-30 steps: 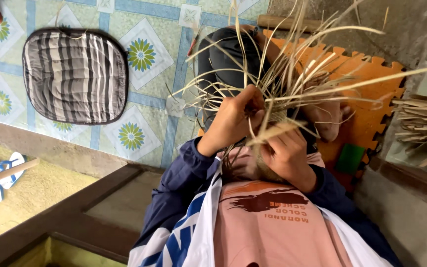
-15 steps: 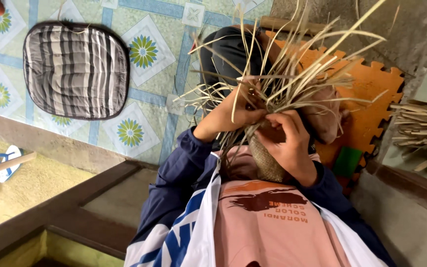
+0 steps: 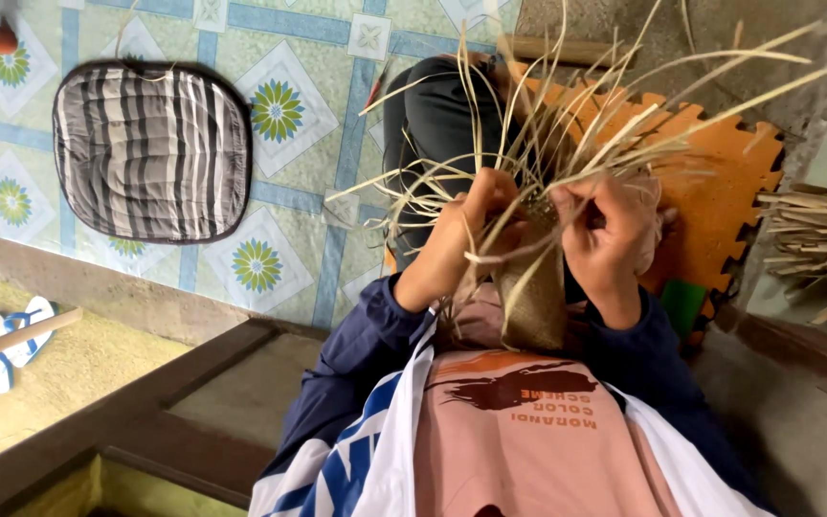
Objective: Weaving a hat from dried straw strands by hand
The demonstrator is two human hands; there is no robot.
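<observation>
**Two hands closed on a half-woven straw strip**

The left hand [image 3: 466, 230] is curled shut, its fingers pinching a few of the pale, flat straw strands [image 3: 567, 144] that fan out above it. The right hand [image 3: 610, 235] is likewise closed, gripping the strands from the other side, thumb pressed toward the weave. Between the two hands hangs the narrow tan woven straw band [image 3: 533, 297], running down from the fingers to the person's lap, just above the pink shirt.

The loose strands spray upward and outward over the dark trousers [image 3: 433, 124] and the orange foam puzzle mat [image 3: 720, 191]. To the right, well apart, lies a bundle of dry straw strips [image 3: 815, 239]. To the left, on the green-and-blue patterned floor tiles [image 3: 308, 57], rests a grey striped square cushion [image 3: 150, 148]. A blue-and-white sandal [image 3: 11, 330] sits at the lower left beside a wooden stick [image 3: 11, 340].
</observation>
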